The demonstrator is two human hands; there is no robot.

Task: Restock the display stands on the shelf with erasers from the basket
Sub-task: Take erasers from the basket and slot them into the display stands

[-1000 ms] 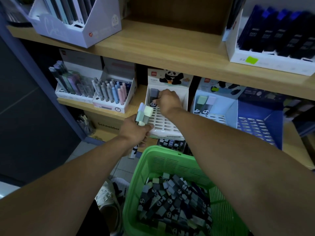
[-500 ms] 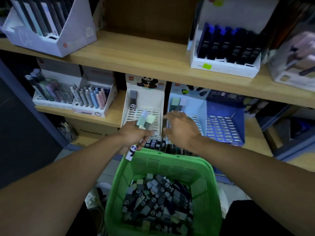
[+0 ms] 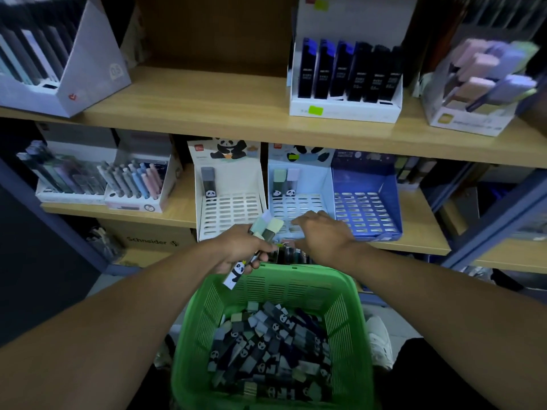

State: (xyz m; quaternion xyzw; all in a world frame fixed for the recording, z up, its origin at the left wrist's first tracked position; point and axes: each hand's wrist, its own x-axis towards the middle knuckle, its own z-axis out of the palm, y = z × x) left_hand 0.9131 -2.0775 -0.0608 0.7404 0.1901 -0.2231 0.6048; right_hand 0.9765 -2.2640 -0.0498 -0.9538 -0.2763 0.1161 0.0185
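Above the green basket (image 3: 340,294) of panda erasers (image 3: 266,347), the left hand (image 3: 236,250) grips a bundle of erasers (image 3: 265,229) — the right hand (image 3: 322,235), fingers extended, reaches toward them, before the white display stand (image 3: 233,199).

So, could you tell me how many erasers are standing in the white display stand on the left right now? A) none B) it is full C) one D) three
C: the white display stand holds a single grey eraser in its back-left slot, and the other slots that show are bare.
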